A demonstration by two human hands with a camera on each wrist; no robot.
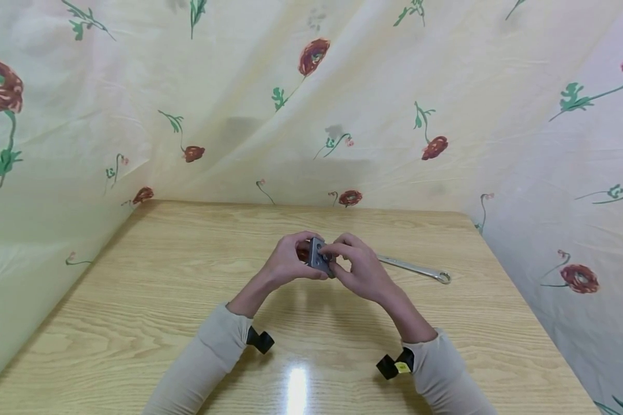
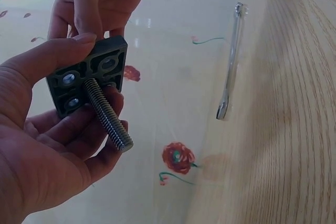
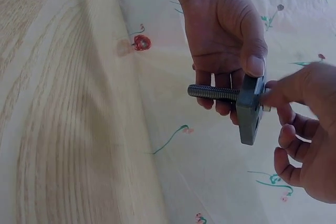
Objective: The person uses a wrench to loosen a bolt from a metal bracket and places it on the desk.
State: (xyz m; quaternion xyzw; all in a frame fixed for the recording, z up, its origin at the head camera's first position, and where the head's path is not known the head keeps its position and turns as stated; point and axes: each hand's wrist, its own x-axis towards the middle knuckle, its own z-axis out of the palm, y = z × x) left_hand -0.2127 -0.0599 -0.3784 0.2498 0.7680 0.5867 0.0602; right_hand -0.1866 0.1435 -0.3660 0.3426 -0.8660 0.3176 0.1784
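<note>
A dark grey square plate (image 2: 86, 66) with several round holes is held up above the table. Through its middle runs a long threaded bolt (image 2: 109, 114), its shank pointing out of one face. My left hand (image 1: 285, 259) grips the plate by its edges, the thumb on one edge and the fingers beneath and beside the shank. On the opposite face, my right hand (image 1: 360, 268) pinches the bolt's head end with thumb and index finger. Its other fingers are curled loosely in the right wrist view, and the fingertips partly hide the bolt's head.
A combination wrench (image 1: 415, 268) lies on the wooden table (image 1: 161, 300) just beyond my right hand. Behind and at both sides of the table hangs a flower-patterned cloth (image 1: 228, 86).
</note>
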